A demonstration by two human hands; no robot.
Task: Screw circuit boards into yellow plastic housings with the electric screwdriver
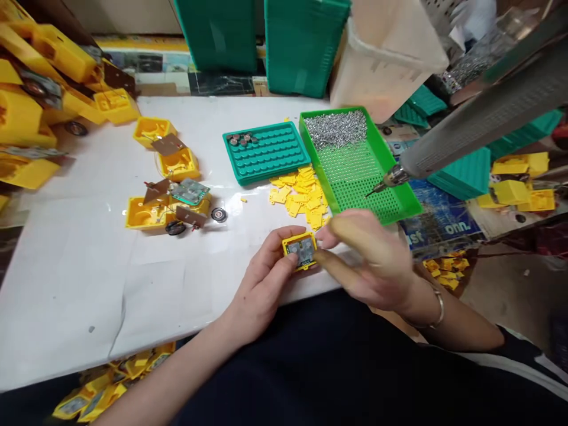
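Head view: the left hand (261, 273) is pinching the case (305, 251) from its left; the blurred right hand (373, 260) is sitting at its right edge, finger grip unclear.

Just below the centre of the frame, the yellow casing (299, 237) is showing smooth, lightly glossy plastic. The white tabletop (89, 254) is catching light with a smooth sheen, while a crease is marking its lower left. Right of upper centre, the green basket (341, 171) is displaying perforated plastic, and small pieces (337, 129) are glinting like bright metal. At upper right, the driver (470, 130) is presenting a matt grey body. Along the bottom, dark cloth (332, 361) is looking matt.
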